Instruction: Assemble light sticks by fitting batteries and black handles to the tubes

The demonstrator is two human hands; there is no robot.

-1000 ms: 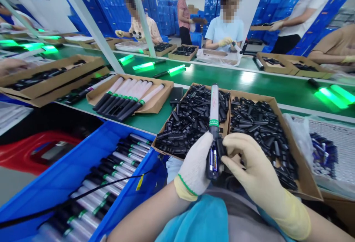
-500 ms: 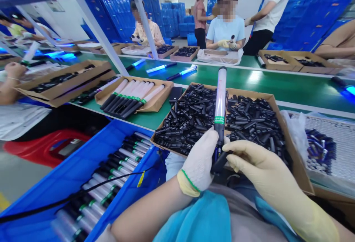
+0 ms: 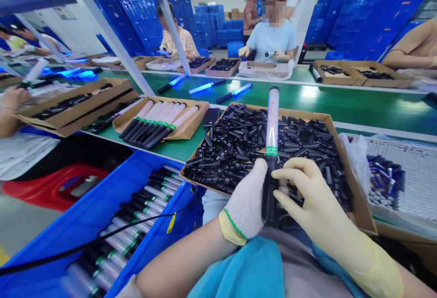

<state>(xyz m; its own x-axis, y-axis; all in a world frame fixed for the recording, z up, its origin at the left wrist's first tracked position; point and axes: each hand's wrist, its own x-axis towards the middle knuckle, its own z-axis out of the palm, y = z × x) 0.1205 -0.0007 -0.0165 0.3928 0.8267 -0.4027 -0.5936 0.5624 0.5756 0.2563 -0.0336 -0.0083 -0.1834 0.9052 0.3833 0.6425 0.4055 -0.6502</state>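
Upright in front of me is a light stick [image 3: 272, 123] with a clear tube, a green band and a black handle [image 3: 269, 204]. My left hand [image 3: 243, 204], in a white knit glove, is closed around this handle from the left. My right hand [image 3: 316, 195], in a pale yellow glove, is at the handle's right side with thumb and fingers apart. Its fingertips are at the handle's edge; whether they press on it I cannot tell. Behind the stick, a cardboard tray [image 3: 358, 198] holds many small black plastic pieces [image 3: 228, 143].
At lower left, a blue bin [image 3: 44, 243] contains rows of light sticks [image 3: 150, 198], with a black cable [image 3: 133, 220] across it. Another cardboard tray [image 3: 191, 127] holds several sticks. Batteries [image 3: 385, 179] lie at right. Lit sticks [image 3: 235, 93] rest on the green belt [image 3: 307, 102]. Co-workers sit opposite.
The black cover piece that stood away from the handle beside my right fingers now lies flush with it. My right fingers have spread. Across the belt, a co-worker's hands have moved apart.
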